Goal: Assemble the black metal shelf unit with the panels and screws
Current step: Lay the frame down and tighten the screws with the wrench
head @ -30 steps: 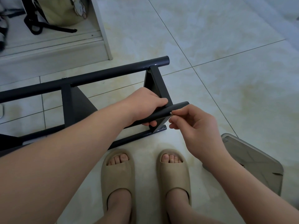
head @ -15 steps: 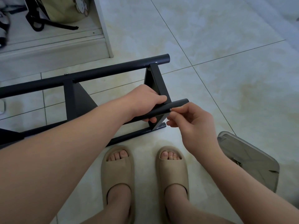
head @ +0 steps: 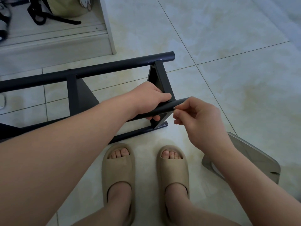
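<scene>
The black metal shelf unit (head: 101,69) lies on its side on the tiled floor, with round tubes joined by flat black panels (head: 160,79). My left hand (head: 150,101) grips the nearest upper tube (head: 164,109) close to its end, fingers curled under it. My right hand (head: 200,121) pinches a small silver screw (head: 174,108) against the side of that tube, just right of the end panel. The tube's left part is hidden behind my left forearm.
My feet in beige slippers (head: 118,173) stand right in front of the frame. A grey-green flat packet (head: 254,159) lies on the floor at the right. A white cabinet base (head: 53,41) with a bag and black straps (head: 48,18) stands at the upper left.
Both hands stay on the near tube. My right fingers have shifted slightly at the screw, which remains at the tube's side. The frame has not visibly moved.
</scene>
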`<state>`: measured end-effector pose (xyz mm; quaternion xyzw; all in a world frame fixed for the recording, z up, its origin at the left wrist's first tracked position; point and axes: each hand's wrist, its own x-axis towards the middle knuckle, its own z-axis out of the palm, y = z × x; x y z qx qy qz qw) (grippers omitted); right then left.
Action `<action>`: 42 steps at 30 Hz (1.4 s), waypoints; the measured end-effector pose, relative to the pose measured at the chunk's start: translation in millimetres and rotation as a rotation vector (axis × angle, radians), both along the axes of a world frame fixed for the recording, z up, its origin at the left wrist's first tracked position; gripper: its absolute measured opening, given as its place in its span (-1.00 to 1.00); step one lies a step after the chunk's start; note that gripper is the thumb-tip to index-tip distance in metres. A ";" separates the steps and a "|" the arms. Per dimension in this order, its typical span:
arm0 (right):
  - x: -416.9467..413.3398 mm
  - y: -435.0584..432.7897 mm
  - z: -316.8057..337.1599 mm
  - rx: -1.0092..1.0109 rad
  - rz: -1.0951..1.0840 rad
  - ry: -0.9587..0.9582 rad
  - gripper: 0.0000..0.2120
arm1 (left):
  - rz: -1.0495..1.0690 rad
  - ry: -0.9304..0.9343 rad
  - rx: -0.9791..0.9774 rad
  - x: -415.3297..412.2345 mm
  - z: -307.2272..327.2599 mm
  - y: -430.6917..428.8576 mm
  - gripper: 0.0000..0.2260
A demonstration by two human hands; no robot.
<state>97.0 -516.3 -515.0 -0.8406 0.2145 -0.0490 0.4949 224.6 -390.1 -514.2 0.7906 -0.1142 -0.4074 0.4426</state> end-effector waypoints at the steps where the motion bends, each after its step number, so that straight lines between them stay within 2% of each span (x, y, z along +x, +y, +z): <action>1: -0.8 1.3 -0.1 -0.025 0.013 -0.004 -0.81 | 0.000 -0.003 0.001 -0.4 -0.1 0.0 -0.63; 5: -1.3 2.9 -5.0 0.025 -0.016 -0.030 -0.76 | -0.001 -0.025 0.013 -0.5 -0.3 -0.5 -0.64; 11: -2.1 12.2 -12.1 0.367 -0.196 -0.107 -0.85 | 0.002 -0.014 0.006 -0.8 -0.9 -1.0 -0.65; 16: 4.3 7.5 -11.7 0.444 -0.219 -0.063 -0.88 | 0.004 -0.020 0.006 -0.4 -1.2 -0.9 -0.67; 20: 10.3 -6.2 -6.3 0.289 -0.144 0.050 -0.70 | 0.022 -0.023 -0.015 -0.2 -1.3 -0.1 -0.75; 22: 14.1 -12.5 -5.5 0.149 -0.079 0.111 -0.65 | 0.031 -0.039 -0.015 0.5 -2.0 -0.6 -0.77; 24: 17.9 -18.7 -4.8 0.095 -0.028 0.159 -0.62 | 0.033 -0.051 -0.014 1.0 -2.2 -0.7 -0.77; 28: 24.6 -29.1 0.0 0.174 0.090 0.184 -0.75 | 0.023 -0.081 -0.010 1.1 -2.4 1.5 -0.75; 32: 39.6 -31.6 2.0 0.055 0.155 0.214 -0.80 | 0.015 -0.156 0.040 9.2 -0.1 4.8 -0.70; 37: 62.7 -18.8 -3.0 -0.035 0.197 0.156 -0.78 | 0.060 -0.239 0.106 27.4 2.6 19.1 -0.65; 40: 64.6 -14.2 -8.2 -0.123 0.213 0.132 -0.64 | 0.097 -0.379 0.186 25.5 -0.4 21.5 -0.69; 42: 55.9 -14.3 -12.7 -0.160 0.231 0.104 -0.59 | 0.159 -0.595 0.270 14.2 -5.5 20.7 -0.76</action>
